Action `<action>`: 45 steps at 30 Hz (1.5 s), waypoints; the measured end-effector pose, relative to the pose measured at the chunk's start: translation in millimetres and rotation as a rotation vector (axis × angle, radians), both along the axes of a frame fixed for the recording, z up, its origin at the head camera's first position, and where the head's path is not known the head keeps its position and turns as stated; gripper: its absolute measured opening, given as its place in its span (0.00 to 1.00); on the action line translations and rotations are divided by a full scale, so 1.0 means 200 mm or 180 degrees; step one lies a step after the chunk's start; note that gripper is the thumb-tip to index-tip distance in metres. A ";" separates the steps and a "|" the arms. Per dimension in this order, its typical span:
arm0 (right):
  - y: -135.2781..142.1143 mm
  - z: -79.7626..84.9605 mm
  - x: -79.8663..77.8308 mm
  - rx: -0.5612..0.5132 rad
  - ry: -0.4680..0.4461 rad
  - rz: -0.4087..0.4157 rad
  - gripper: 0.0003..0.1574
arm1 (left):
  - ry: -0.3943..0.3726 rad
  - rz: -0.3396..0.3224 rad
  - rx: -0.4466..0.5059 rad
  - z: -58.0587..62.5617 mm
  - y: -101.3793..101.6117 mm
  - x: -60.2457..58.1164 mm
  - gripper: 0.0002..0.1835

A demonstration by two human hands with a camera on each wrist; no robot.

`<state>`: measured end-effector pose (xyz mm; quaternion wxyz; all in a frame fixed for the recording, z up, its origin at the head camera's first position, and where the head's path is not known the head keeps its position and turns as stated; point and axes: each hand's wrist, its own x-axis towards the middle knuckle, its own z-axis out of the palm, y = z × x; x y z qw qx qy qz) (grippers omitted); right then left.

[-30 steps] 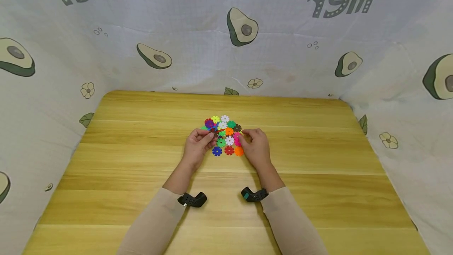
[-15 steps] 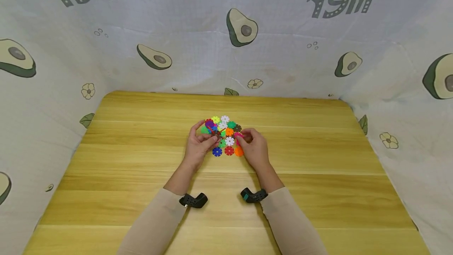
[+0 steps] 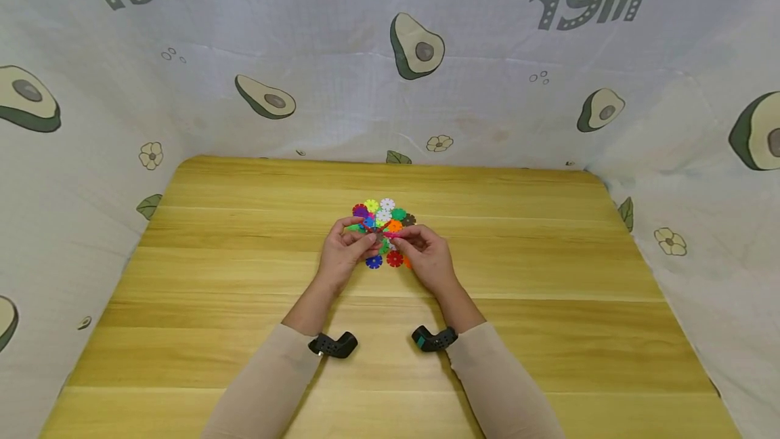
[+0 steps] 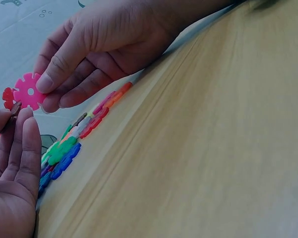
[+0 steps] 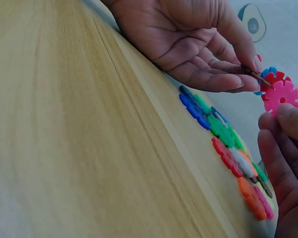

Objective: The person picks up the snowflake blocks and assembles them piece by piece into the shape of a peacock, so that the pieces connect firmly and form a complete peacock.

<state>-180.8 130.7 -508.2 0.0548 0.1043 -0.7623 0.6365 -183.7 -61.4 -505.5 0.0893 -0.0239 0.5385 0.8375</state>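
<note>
Over the discs, my left hand [image 3: 341, 251] pinches a brown notched snowflake disc [image 5: 257, 76] edge-on between thumb and fingers. Red discs [image 5: 275, 78] show around the brown one, sticking out at angles. Between thumb and fingertips of my right hand [image 3: 430, 257] is a pink snowflake disc [image 4: 30, 91], its face toward the left wrist camera. The pink disc's edge meets the brown disc's edge in both wrist views. A blue disc [image 5: 269, 73] appears behind the red ones. My fingers hide part of the brown disc.
Several flat snowflake discs lie clustered under and beyond the hands, among them a white [image 3: 386, 204], a yellow [image 3: 371, 205], a blue [image 3: 374, 261] and a red one [image 3: 395, 259]. The wooden table [image 3: 536, 242] meets a printed cloth [image 3: 341, 39] behind it.
My right hand has lifted the pink disc from the cluster's right side and brought it left to the brown disc. The left hand has shifted slightly right and turned its red-and-brown piece.
</note>
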 end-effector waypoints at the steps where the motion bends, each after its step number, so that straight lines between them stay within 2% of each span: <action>1: 0.00 0.00 0.00 -0.0007 -0.0004 0.0012 0.09 | -0.0002 0.0008 -0.0001 0.00 0.00 0.00 0.27; 12: 0.00 -0.01 -0.01 0.0089 0.0106 0.0075 0.07 | 0.0123 0.0004 -0.0208 0.01 0.00 0.01 0.26; 28: 0.00 0.01 0.00 0.0235 0.0156 -0.0087 0.05 | 0.0165 0.0031 -0.0227 0.01 0.01 0.00 0.25; 45: -0.02 0.01 0.01 0.0308 0.0398 -0.0242 0.05 | 0.0188 0.0095 -0.0209 0.00 0.01 0.01 0.25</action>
